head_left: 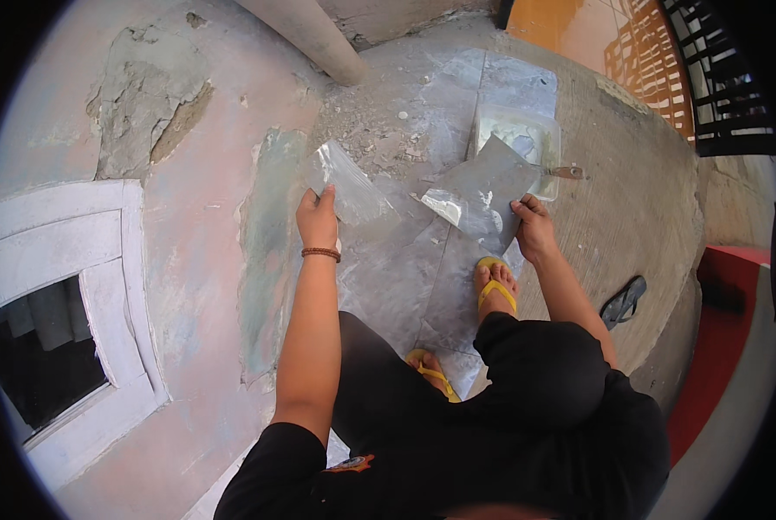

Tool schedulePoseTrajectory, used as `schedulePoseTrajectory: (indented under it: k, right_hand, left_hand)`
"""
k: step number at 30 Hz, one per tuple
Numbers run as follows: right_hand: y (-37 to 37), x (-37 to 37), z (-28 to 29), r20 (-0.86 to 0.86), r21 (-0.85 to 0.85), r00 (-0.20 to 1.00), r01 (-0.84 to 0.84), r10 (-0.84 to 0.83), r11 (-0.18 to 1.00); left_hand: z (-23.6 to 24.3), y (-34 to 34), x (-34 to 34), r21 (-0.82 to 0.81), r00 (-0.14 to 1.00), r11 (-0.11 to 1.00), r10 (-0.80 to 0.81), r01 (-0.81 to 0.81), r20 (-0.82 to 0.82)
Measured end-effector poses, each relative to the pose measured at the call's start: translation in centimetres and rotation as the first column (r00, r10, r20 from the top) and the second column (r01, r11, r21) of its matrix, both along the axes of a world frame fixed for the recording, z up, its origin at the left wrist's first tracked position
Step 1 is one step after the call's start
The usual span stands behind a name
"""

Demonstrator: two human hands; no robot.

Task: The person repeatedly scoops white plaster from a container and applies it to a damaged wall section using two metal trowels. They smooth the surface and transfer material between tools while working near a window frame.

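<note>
My left hand (318,220), with a brown bracelet at the wrist, pinches a thin, flat grey spreader sheet (359,198) near the wall. White paste streaks its upper edge. To the right, my right hand (535,229) grips the lower right edge of a wider grey sheet (489,180). A smear of white putty (441,206) lies along that sheet's left end. Partly covered by this wider sheet is a whitish plastic tub (555,137) with white putty inside. A putty knife's brown handle (568,172) sticks out past the tub's right rim.
The painted wall (202,260) on the left has a rough grey patch (149,95) and a white-framed window (132,295). Rubble (379,143) and a pipe (314,39) lie ahead. A dark flip-flop (623,302) rests on the concrete at right. My feet stand on grey tiles.
</note>
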State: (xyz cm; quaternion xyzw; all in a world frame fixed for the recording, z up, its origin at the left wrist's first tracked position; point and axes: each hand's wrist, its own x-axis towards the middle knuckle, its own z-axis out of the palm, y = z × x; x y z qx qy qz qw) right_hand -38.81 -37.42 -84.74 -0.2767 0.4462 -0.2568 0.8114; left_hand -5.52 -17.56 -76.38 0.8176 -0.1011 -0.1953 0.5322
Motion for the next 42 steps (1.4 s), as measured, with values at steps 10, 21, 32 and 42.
schedulePoseTrajectory:
  k: [10,21,32,42]
  right_hand:
    - [-3.0,-0.2,-1.0,-0.547,-0.516,0.824,-0.469,0.145,0.717]
    - [1.8,0.4,-5.0,-0.276,-0.316,0.961,-0.082,-0.009,0.945]
    - [-4.0,-1.3,2.4,-0.796,-0.599,0.497,-0.731,-0.346,0.327]
    - [-13.1,-0.3,5.6,-0.928,0.142,-0.045,-0.960,-0.369,-0.239]
  left_hand:
    - [1.8,-0.3,-1.3,-0.057,0.993,0.994,-0.098,0.094,-0.069]
    - [1.6,-0.4,-0.8,-0.110,0.990,0.992,-0.077,0.063,-0.121]
    - [1.2,-1.5,-1.2,-0.099,0.982,0.993,-0.078,0.062,-0.172]
    - [-0.1,-2.8,-3.2,-0.328,0.823,0.943,-0.229,0.055,-0.520]
